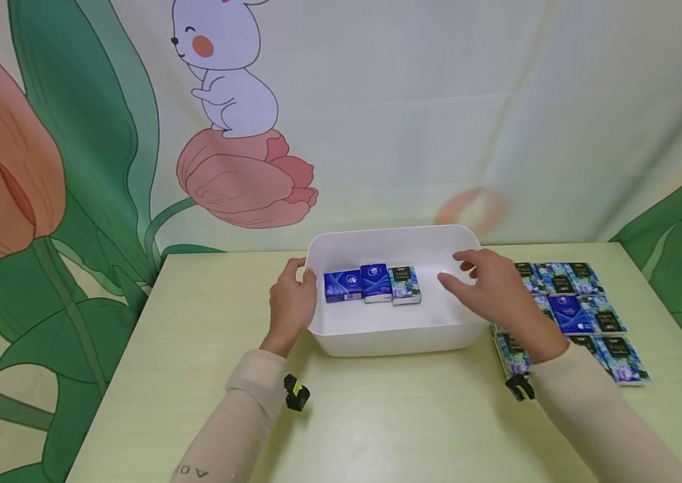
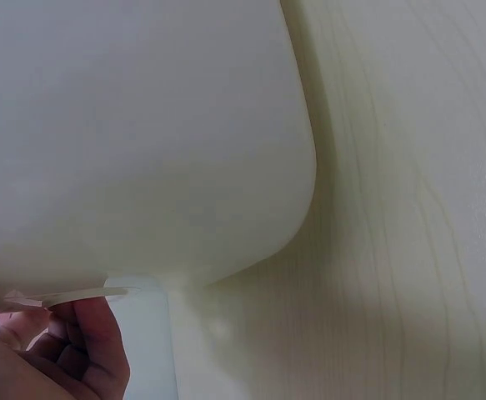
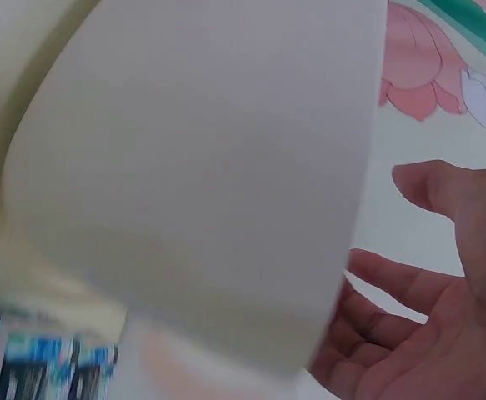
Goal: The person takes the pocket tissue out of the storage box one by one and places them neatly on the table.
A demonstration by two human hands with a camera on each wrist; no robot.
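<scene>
A white plastic tub [image 1: 401,341] stands upright in the middle of the table. My left hand [image 1: 291,305] grips its left rim, thumb over the edge and fingers outside; the left wrist view shows the fingers curled by the rim. Above the tub's right side is my right hand [image 1: 488,285], thumb and fingers spread, with a gap between thumb and rim in the right wrist view. Inside the tub, side by side, lie two blue packs [image 1: 375,282] and one floral pack [image 1: 404,285], which look like pocket tissues.
To the right of the tub, rows of similar packs [image 1: 621,355] lie on the table, mostly floral, with a blue pack [image 1: 570,314] among them. My right forearm partly covers them. A printed cloth [image 1: 377,134] hangs behind the table [image 1: 196,349].
</scene>
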